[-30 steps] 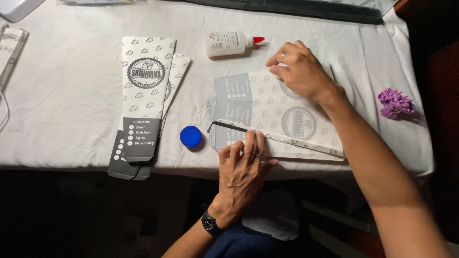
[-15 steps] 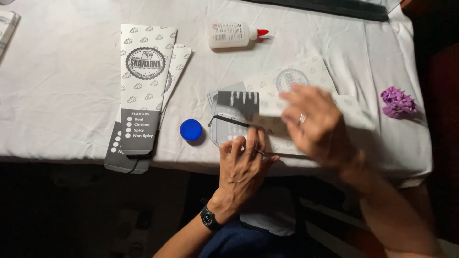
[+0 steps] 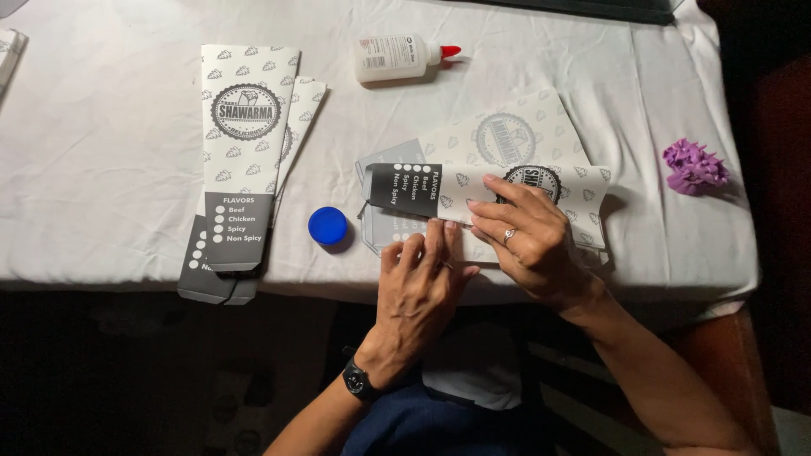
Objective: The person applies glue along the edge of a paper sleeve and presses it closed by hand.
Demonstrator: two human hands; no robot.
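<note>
Since a second ago, the right hand [image 3: 528, 241] has been brought down, flat and open, onto the folded paper sleeve [image 3: 473, 194]; the sleeve's long axis runs left-right, its near edge pressed by the open left hand [image 3: 420, 283].

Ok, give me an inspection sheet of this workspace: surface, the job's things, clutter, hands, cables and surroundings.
Surface: table under a wrinkled white tablecloth.
Job's things: printed paper sleeve lying crosswise, folded over a flat sleeve sheet beneath it.
Clutter: stack of finished sleeves at left, overhanging the table edge; white glue bottle with red tip, lying on its side; blue round cap; purple flower-like ornament at right.
Hands: left hand, fingertips pressing the sleeve's near edge, black wristwatch on the wrist; right hand flat on the sleeve, ring on one finger.
Cables: nothing seen.
Surroundings: dark floor below, dark strip along the far edge.
</note>
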